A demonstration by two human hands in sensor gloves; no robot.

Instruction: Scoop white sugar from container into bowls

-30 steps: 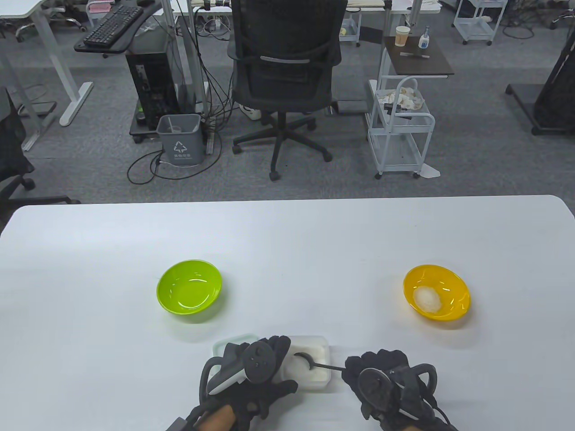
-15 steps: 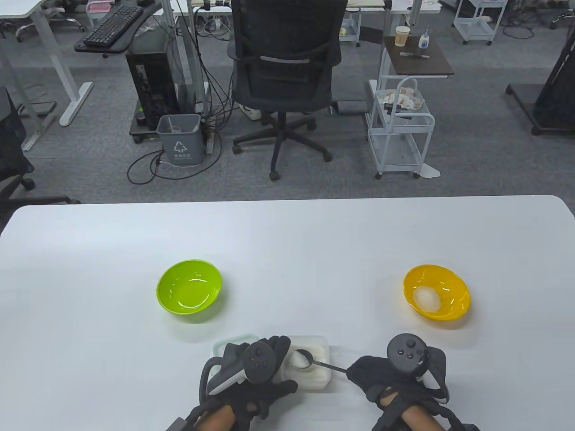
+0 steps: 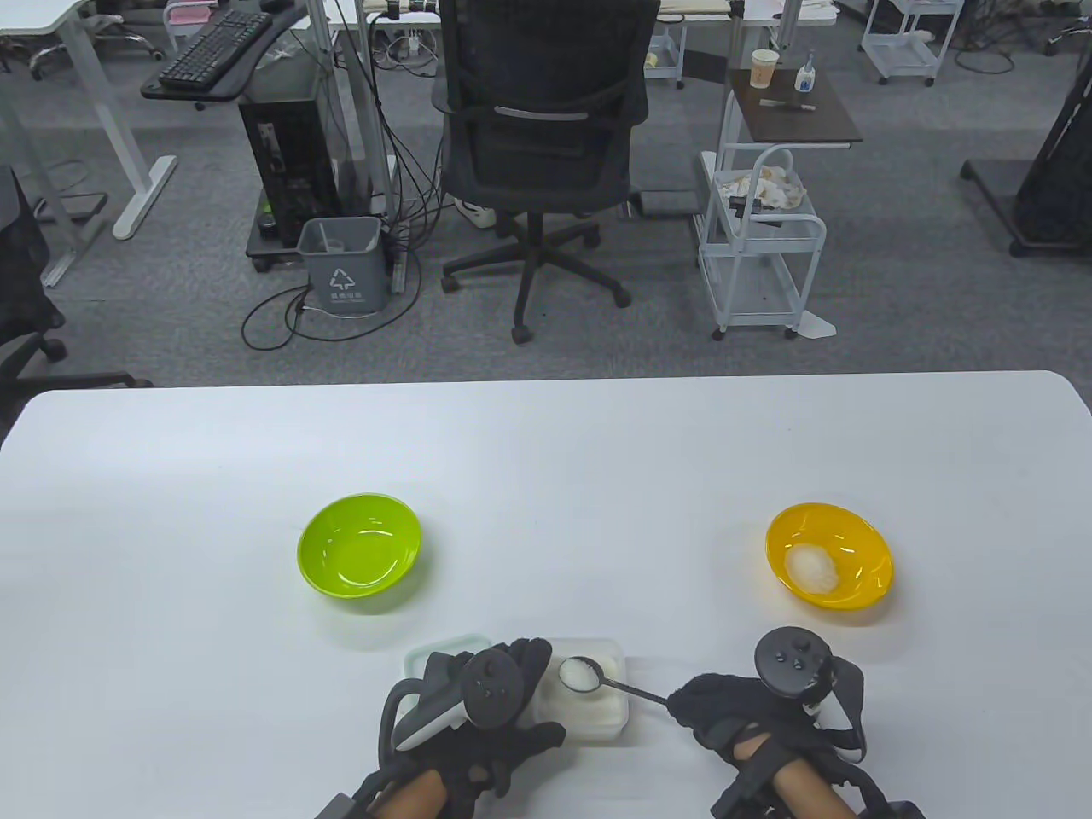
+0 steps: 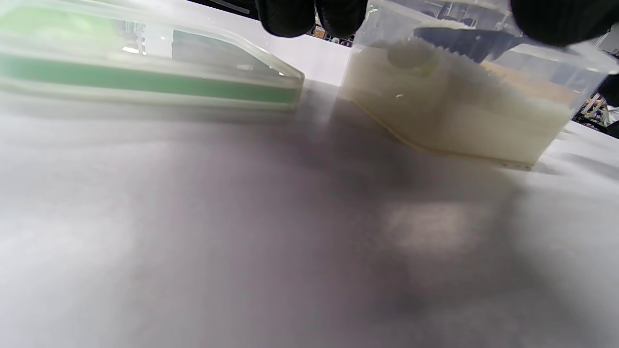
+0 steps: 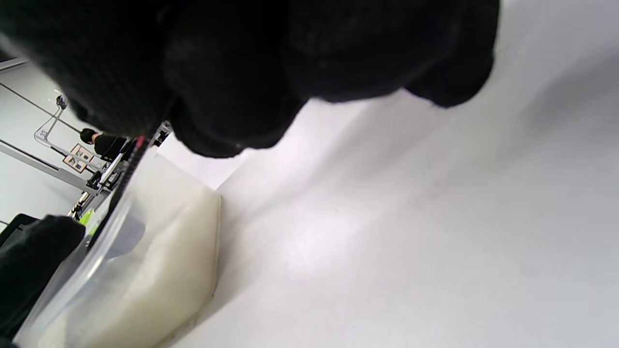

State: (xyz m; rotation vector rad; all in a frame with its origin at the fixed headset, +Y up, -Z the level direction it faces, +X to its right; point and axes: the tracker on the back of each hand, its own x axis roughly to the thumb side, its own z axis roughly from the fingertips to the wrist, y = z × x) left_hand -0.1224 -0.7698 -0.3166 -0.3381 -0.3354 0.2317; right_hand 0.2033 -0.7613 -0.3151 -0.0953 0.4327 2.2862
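Observation:
A clear container of white sugar sits near the table's front edge; it also shows in the left wrist view and the right wrist view. My left hand holds the container's left side. My right hand grips the handle of a dark spoon. The spoon bowl is heaped with sugar and is lifted above the container. An empty green bowl stands to the left. An orange bowl at the right holds a mound of sugar.
The container's lid with a green seal lies to the left of the container, partly under my left hand; it shows in the left wrist view. The white table stretches beyond the bowls.
My right hand turned over, tracker now on top. The spoon dug into the sugar and came up filled, rising above the container. My left hand has not moved.

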